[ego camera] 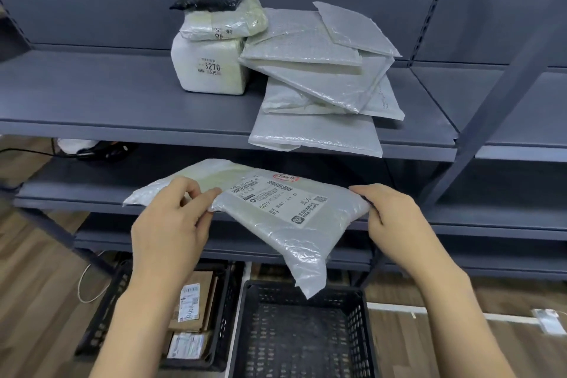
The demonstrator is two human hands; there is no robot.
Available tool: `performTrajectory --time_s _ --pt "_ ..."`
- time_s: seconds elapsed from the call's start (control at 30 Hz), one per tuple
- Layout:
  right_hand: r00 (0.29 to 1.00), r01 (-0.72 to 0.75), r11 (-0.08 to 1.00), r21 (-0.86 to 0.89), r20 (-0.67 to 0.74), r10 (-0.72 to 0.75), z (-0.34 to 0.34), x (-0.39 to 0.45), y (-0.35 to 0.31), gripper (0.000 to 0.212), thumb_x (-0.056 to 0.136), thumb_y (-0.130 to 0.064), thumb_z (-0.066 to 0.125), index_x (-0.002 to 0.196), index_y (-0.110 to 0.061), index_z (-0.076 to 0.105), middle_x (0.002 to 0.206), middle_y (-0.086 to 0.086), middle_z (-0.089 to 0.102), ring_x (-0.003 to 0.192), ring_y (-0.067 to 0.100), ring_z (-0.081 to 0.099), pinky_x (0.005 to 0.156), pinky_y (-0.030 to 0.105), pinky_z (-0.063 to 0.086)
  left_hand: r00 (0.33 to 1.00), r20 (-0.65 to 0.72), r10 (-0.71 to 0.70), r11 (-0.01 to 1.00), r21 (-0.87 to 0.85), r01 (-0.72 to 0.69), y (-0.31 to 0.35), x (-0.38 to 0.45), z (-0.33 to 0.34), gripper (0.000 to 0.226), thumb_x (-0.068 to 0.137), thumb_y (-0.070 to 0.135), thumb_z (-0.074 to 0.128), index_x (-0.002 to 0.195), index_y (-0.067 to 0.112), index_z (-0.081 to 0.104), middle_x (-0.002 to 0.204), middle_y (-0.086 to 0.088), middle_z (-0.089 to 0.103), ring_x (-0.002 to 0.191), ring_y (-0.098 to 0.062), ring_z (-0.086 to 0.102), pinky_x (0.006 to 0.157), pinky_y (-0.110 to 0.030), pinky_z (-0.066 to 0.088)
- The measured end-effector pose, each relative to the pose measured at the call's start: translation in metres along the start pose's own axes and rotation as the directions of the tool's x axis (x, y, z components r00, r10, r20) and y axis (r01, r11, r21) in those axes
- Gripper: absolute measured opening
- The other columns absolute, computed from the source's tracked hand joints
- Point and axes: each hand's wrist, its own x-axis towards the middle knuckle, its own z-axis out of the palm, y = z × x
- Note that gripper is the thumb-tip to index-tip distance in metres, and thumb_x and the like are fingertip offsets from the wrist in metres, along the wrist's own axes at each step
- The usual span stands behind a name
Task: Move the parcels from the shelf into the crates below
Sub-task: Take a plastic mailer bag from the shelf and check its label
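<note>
Crates, two, black plastic lattice, on the wooden floor below the shelving. The right crate [302,331] shows only its bare mesh bottom. The left crate [221,316] holds cardboard boxes [193,304] with printed labels, at least two; the exact number cannot be told.

Hands, two, bare. The left hand [171,224] pinches the near left edge of a parcel, thumb and fingers [187,190] curled onto the plastic. The right hand [395,221] grips the parcel's right end, fingers wrapped around the edge.

Held parcel [276,218], one: clear plastic bag with a white shipping label and a red stamp on top. It is in the air in front of the lower shelves, tilted, with its near corner hanging over the right crate.

Upper shelf [92,95], grey metal, carrying the remaining parcels. Right group: a loose, overlapping pile of flat bubble mailers [319,77], about six, the lowest overhanging the front lip. Left group, touching the pile: a white block parcel [211,67] printed "3270", a smaller clear-wrapped parcel [221,21] lying on top of it, and a black-wrapped parcel [208,0] on top of that.
</note>
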Motion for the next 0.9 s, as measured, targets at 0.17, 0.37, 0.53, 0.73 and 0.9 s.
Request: performTrajectory --time_s 0.17,0.37,0.53,0.73,0.9 --pt "0.997 -0.059 0.997 -0.041 -0.044 0.057 -0.007 0.005 0.006 0.044 0.094 -0.003 0.04 0.134 -0.017 0.052 0.133 0.0 0.055 0.119 0.019 0.052 0.098 0.026 0.039 0.998 -0.064 -0.006 1.0 0.016 0.007 -0.004 -0.002 -0.004 0.032 0.071 -0.007 0.072 0.094 0.014 0.075 0.081 -0.005 0.054 0.062 -0.013 0.038 0.052 -0.022 0.027" --pt "0.999 0.003 0.998 0.057 0.046 -0.006 -0.01 0.008 -0.011 0.044 0.096 -0.04 0.047 0.135 -0.02 0.051 0.133 -0.005 0.055 0.121 0.011 0.05 0.099 0.025 0.04 0.988 -0.144 0.057 0.998 -0.023 -0.061 -0.001 0.002 -0.01 0.032 0.082 0.015 0.047 0.103 0.017 0.072 0.09 0.002 0.048 0.072 -0.015 0.041 0.055 -0.025 0.03" --pt "0.964 -0.085 0.967 0.239 0.264 0.02 -0.002 0.013 -0.028 0.05 0.091 -0.047 0.053 0.138 -0.029 0.047 0.124 -0.015 0.059 0.103 -0.005 0.052 0.08 0.004 0.036 0.979 -0.176 0.103 0.991 -0.063 -0.115 0.011 0.004 -0.011 0.038 0.075 0.001 0.058 0.108 0.019 0.067 0.094 0.003 0.044 0.073 -0.014 0.043 0.055 -0.025 0.034" --pt "0.945 -0.088 0.917 0.39 0.323 -0.047 0.004 0.008 -0.034 0.026 0.092 -0.033 0.059 0.115 -0.043 0.06 0.092 -0.024 0.066 0.089 -0.005 0.061 0.076 0.012 0.046 0.977 -0.15 0.153 0.979 -0.11 -0.17 0.017 0.001 -0.009 0.036 0.08 0.002 0.059 0.112 0.019 0.061 0.099 0.0 0.045 0.075 -0.02 0.051 0.053 -0.032 0.044" --pt "0.992 -0.076 0.854 0.515 0.127 0.012 -0.002 0.008 -0.035 0.034 0.084 -0.018 0.07 0.111 -0.037 0.063 0.091 -0.014 0.068 0.074 -0.002 0.06 0.069 0.01 0.05 0.984 -0.139 0.113 0.967 -0.213 -0.142 0.021 0.002 -0.011 0.027 0.086 0.001 0.057 0.111 -0.001 0.066 0.111 -0.003 0.045 0.098 -0.005 0.046 0.085 -0.013 0.042"
